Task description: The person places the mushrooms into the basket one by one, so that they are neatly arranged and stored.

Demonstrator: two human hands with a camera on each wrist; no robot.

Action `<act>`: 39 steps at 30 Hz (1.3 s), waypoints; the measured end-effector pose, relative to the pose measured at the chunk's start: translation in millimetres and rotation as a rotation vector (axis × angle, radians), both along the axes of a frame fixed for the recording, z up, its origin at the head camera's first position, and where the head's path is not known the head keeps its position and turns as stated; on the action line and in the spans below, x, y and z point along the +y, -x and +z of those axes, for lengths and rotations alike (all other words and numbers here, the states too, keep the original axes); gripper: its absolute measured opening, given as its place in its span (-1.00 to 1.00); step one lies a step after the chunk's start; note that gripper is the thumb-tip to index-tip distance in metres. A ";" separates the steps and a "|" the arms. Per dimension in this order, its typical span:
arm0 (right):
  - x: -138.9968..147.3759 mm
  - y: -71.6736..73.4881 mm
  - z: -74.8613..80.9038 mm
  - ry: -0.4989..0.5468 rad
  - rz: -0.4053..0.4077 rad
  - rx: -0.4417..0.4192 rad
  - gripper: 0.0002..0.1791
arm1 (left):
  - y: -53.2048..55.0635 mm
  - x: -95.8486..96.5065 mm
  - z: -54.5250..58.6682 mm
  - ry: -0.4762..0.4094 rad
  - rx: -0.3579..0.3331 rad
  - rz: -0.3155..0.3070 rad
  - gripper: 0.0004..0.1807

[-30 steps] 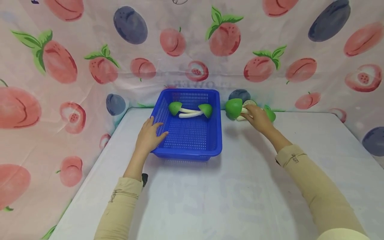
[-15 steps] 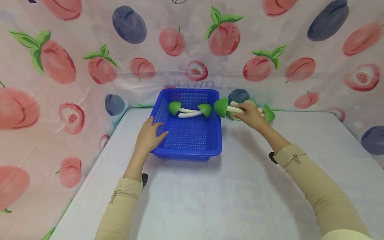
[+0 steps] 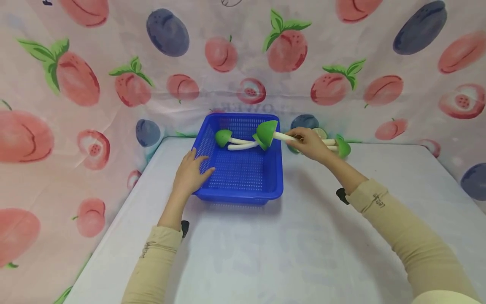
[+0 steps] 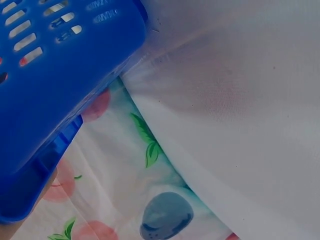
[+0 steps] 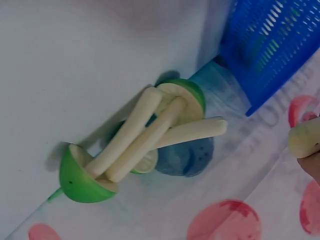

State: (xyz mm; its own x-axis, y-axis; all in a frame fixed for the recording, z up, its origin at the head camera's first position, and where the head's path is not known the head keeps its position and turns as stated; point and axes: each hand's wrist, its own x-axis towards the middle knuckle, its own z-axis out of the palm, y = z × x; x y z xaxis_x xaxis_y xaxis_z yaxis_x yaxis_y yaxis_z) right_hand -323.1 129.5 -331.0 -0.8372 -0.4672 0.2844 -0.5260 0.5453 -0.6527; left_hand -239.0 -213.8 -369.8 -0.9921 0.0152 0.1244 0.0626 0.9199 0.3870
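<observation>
Head view: a green-capped mushroom (image 3: 267, 133) has just been carried leftward from the cluster at the right, and its cap is now seen over the right rim of the blue basket (image 3: 239, 195). Its stem, held sideways, is pinched near the end by the fingers and thumb of the right hand (image 3: 309, 144), which is placed outside that rim. The transfer is thus judged to be partly made, with no release shown; whether the cap is in contact with the mushroom beneath it cannot be told. The left hand (image 3: 188, 174) is rested on the left rim, its fingers spread and fairly straight, and no closed grip is seen. One basket is counted on the white table (image 3: 243, 253). Inside its far part two mushrooms are laid, the left mushroom (image 3: 223, 138) and the right mushroom (image 3: 243, 146), with stems side by side. One more is held by the right hand. Right of the basket, at the table's far edge, a cluster of mushrooms (image 5: 143, 143) is left; three crossed stems are counted there, and three caps, the middle one largely covered. Six mushrooms are therefore counted in all.
</observation>
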 end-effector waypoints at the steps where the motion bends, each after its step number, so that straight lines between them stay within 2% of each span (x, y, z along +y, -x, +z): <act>1: -2.5 -0.4 2.5 -0.002 -0.001 0.007 -0.70 | -0.1 0.5 -0.4 0.000 -0.002 0.001 -0.40; 7: -24.0 0.1 19.6 -0.031 -0.006 0.014 -0.71 | -1.3 1.4 -0.5 -0.007 0.010 0.003 -0.40; 11: -42.3 1.9 30.5 -0.074 0.018 0.028 -0.73 | -1.0 1.4 0.8 -0.002 0.028 -0.003 -0.41; 17: -66.1 5.0 40.4 -0.158 0.067 0.086 -0.76 | 1.7 1.7 1.2 -0.003 0.038 -0.005 -0.41; 21: -78.8 8.4 45.9 -0.199 0.074 0.069 -0.75 | 1.9 3.1 0.6 -0.002 0.030 -0.013 -0.41; 25: -97.0 14.0 52.5 -0.204 0.103 0.034 -0.73 | -0.9 2.5 -0.6 0.010 0.012 -0.002 -0.41; 31: -126.6 21.5 62.3 -0.178 0.137 0.061 -0.77 | -1.9 1.9 -0.2 0.011 0.013 0.001 -0.41; 35: -139.8 28.2 61.2 -0.156 0.107 0.051 -0.77 | -0.1 3.4 1.1 0.005 0.018 -0.006 -0.41; 39: -148.5 39.4 47.9 -0.116 0.066 0.061 -0.77 | 0.5 2.9 0.7 0.005 0.004 -0.003 -0.40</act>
